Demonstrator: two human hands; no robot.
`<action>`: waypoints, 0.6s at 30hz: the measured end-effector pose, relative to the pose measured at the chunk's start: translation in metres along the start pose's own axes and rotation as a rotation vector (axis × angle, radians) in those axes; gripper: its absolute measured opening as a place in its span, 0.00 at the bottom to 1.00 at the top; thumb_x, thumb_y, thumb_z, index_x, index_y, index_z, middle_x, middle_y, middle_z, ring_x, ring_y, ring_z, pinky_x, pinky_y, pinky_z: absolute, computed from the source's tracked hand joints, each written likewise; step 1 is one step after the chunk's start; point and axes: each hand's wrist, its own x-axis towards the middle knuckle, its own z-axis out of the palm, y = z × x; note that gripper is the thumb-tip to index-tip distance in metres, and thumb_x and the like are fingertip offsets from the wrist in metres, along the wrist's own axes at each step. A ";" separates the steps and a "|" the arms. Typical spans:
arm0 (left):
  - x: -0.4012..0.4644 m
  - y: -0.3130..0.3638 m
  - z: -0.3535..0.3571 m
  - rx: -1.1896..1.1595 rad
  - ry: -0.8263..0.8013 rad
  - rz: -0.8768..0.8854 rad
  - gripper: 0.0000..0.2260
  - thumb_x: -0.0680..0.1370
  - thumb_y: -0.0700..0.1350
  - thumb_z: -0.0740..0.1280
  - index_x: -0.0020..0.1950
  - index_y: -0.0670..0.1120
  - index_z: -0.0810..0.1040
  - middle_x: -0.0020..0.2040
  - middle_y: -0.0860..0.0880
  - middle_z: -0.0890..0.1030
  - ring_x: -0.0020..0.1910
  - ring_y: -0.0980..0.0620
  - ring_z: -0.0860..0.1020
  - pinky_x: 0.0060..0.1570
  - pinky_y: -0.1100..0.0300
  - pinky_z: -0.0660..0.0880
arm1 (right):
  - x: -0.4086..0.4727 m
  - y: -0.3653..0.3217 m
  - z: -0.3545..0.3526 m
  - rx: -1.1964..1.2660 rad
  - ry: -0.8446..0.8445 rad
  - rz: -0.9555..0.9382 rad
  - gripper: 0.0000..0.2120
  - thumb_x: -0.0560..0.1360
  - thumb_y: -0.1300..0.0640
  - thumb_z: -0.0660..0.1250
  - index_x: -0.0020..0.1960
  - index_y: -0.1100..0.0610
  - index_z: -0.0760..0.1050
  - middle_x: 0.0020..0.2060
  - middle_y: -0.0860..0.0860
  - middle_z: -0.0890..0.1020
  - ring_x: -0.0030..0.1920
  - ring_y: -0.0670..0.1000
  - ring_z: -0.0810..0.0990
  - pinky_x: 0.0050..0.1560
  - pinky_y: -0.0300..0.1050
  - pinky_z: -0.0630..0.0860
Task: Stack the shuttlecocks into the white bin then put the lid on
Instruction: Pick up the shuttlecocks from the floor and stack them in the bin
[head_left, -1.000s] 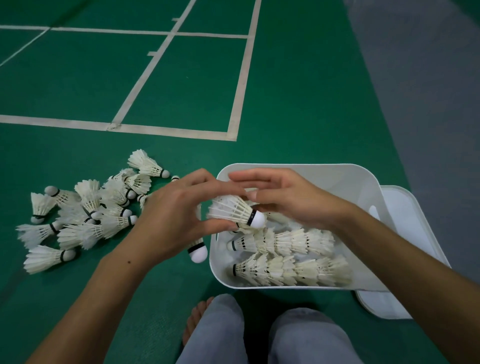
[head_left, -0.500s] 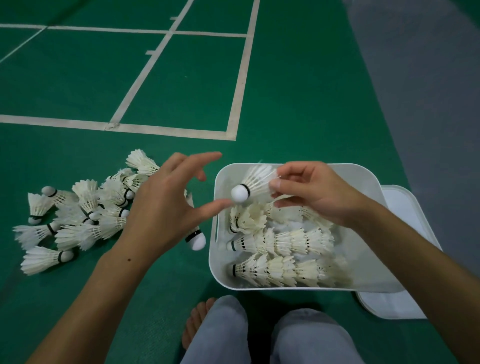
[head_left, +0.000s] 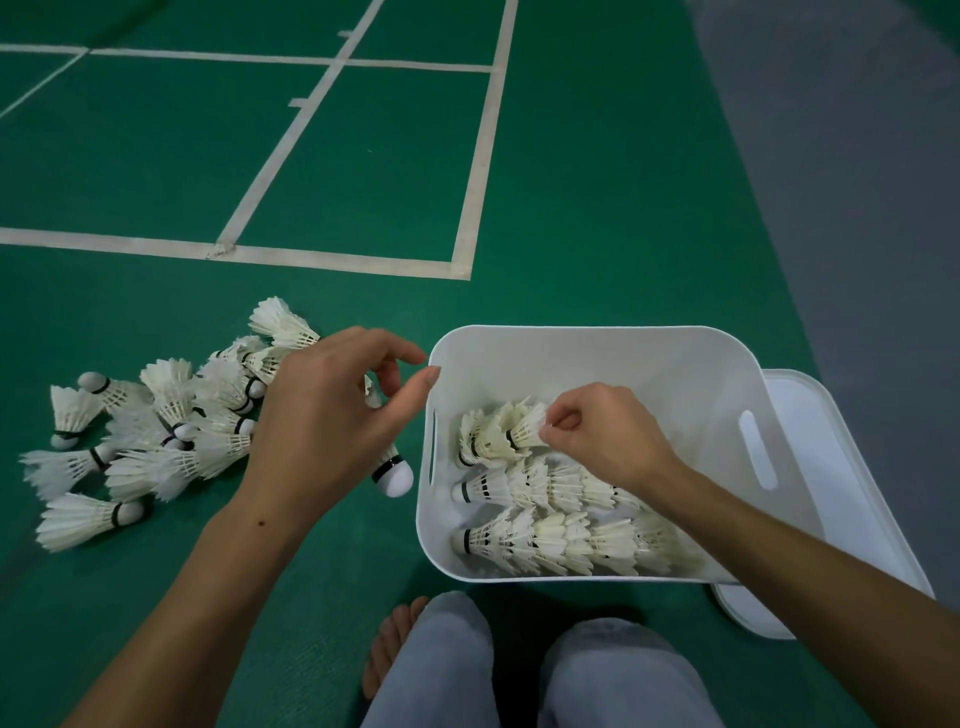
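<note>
Shuttlecocks of white feather with rounded white cork bases (head_left: 524, 431) lay partly inside a white plastic bin with rounded corners and slotted handles (head_left: 691, 395), which sat on the green court floor (head_left: 597, 208). In the bin, two long nested rows (head_left: 561, 540) lay along the near side, cork ends toward the left wall, and a shorter third row began behind them. Right hand (head_left: 602, 441) was down inside the bin, fingertips pinched on the feather skirt of the last shuttlecock in that short row. Left hand (head_left: 332, 415) hovered just outside the bin's left wall, fingers loosely curled and apart, holding nothing. One shuttlecock (head_left: 392, 473) lay beneath it beside the wall, cork end toward the camera. Loose pile of more shuttlecocks (head_left: 156, 431) lay on the floor to the left. White flat plastic lid (head_left: 831, 467) lay under the bin's right edge, partly covered. Grey trouser knees (head_left: 457, 670) and a bare foot (head_left: 389, 649) showed at the bottom edge.
</note>
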 end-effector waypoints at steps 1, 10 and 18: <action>0.000 0.001 0.001 -0.005 0.006 0.004 0.05 0.78 0.51 0.74 0.49 0.51 0.86 0.35 0.55 0.79 0.34 0.58 0.76 0.36 0.57 0.71 | 0.000 -0.002 0.003 -0.016 -0.012 -0.010 0.04 0.76 0.49 0.76 0.48 0.49 0.87 0.39 0.42 0.87 0.39 0.40 0.85 0.46 0.47 0.86; 0.004 0.017 0.016 -0.260 -0.036 0.170 0.09 0.75 0.44 0.79 0.52 0.44 0.85 0.31 0.53 0.77 0.28 0.53 0.74 0.34 0.66 0.69 | 0.002 -0.013 -0.005 -0.008 -0.280 0.082 0.15 0.74 0.49 0.78 0.53 0.60 0.85 0.49 0.57 0.88 0.48 0.59 0.87 0.55 0.59 0.84; 0.016 0.047 0.029 -0.450 -0.110 0.277 0.10 0.72 0.41 0.81 0.51 0.42 0.85 0.31 0.50 0.78 0.32 0.54 0.77 0.38 0.68 0.71 | -0.040 -0.067 -0.058 0.812 -0.556 -0.228 0.18 0.78 0.74 0.69 0.65 0.62 0.76 0.57 0.59 0.83 0.56 0.59 0.85 0.56 0.48 0.83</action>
